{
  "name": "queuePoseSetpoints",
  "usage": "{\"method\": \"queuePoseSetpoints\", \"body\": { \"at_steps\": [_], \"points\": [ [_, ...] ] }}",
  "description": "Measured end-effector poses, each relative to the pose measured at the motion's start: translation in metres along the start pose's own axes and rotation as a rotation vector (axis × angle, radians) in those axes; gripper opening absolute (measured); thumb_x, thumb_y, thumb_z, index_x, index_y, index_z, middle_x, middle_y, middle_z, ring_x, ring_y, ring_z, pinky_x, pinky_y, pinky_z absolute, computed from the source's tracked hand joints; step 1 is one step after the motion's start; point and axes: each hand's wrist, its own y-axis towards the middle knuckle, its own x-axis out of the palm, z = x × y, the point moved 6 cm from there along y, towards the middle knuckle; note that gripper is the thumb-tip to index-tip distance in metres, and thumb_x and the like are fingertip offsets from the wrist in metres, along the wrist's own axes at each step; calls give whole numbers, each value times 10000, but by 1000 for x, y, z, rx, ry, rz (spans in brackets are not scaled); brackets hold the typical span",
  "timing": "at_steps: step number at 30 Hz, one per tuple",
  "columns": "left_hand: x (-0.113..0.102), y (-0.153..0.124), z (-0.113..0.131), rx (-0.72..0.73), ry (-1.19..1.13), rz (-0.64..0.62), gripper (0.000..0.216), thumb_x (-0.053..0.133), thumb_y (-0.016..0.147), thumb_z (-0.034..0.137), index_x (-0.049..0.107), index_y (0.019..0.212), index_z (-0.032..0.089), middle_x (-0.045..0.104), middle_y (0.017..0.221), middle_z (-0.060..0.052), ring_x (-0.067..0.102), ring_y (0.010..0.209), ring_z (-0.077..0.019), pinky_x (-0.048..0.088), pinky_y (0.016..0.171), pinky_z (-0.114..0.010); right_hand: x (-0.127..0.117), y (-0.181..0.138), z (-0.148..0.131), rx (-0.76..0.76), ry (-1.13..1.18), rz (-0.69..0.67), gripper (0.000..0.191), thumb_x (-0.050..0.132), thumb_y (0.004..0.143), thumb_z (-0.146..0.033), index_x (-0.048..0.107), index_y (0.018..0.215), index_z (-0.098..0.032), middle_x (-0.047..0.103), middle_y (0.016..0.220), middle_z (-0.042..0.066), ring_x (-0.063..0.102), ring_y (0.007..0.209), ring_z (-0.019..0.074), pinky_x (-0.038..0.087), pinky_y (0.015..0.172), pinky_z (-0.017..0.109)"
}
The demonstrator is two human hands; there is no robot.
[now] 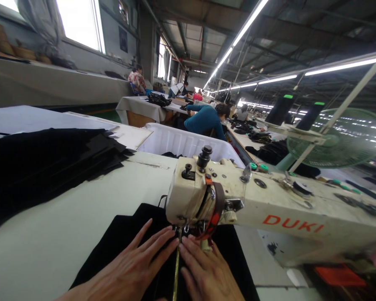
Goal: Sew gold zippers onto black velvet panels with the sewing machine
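A piece of black fabric lies under the head of a white sewing machine. A narrow gold-coloured strip, like a zipper's metal teeth, runs down the fabric from the needle area. Left of the strip, my left hand lies flat on the fabric, fingers spread and tips close to the presser foot. My right hand rests flat on the other side, its fingertips beside the strip just below the needle area. Part of the right hand's outer fingers is hidden behind the machine's hanging strap.
A stack of black fabric pieces lies on the table at left. Behind the machine stands a white plastic bin with dark cloth inside. Thread cones and a green fan stand at right. A person in a teal top bends over farther back.
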Motion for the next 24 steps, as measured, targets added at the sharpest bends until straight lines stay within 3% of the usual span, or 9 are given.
{"method": "queuePoseSetpoints", "body": {
  "at_steps": [8,15,24],
  "points": [
    [-3,3,-1,-14,0,-32,1059,748,738,358,112,1581,283,438,1519,-117,471,1347,-357,327,1119,-592,6,-3,-1,-39,-40,29,324,425,1021,-280,637,1235,-162,709,1204,18,702,1057,190,569,958,345],
    [3,-4,-8,-102,-68,-139,918,667,830,335,130,1574,305,302,1582,-84,333,1411,-373,378,1079,-592,1,1,-1,-32,-47,17,342,391,1031,-251,641,1242,-150,695,1229,21,693,1076,192,566,953,322],
    [-2,4,-7,-92,-104,-169,826,637,856,324,208,1562,295,305,1591,-91,288,1443,-338,258,1142,-611,-1,2,2,35,50,-80,383,423,1016,-254,539,1378,-204,631,1335,7,613,1212,189,505,1055,420]
  ]
}}
